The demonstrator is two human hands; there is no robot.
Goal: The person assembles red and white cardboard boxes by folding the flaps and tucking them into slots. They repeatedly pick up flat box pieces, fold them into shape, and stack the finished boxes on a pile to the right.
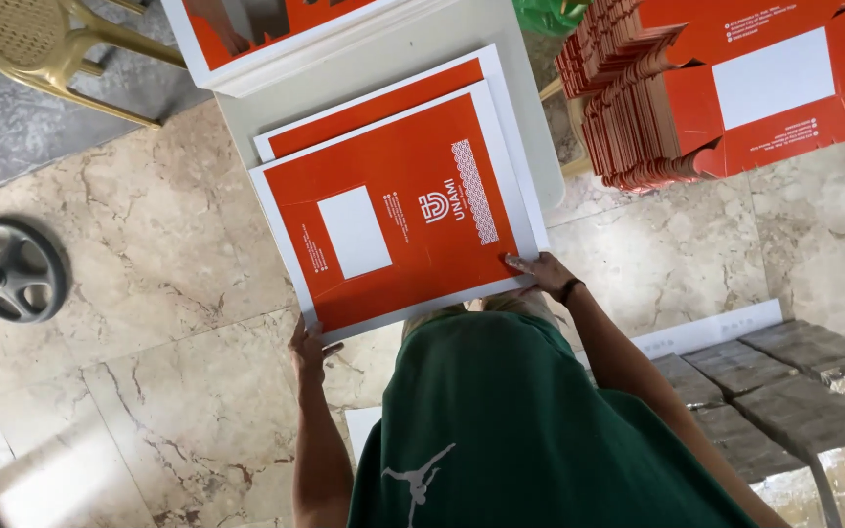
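Both hands, left hand [307, 350] and right hand [538, 272], grip orange sheet [393, 210] edges.

I have a single head view, looking steeply down from above at close range. It faces the orange sheet [398, 215] on the table [530, 147], with marble floor [149, 372] around.

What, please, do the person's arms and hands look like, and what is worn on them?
Both arms are bare below a green short-sleeved fabric top. The right hand has a thin dark wristband; the left hand shows no band or glove.
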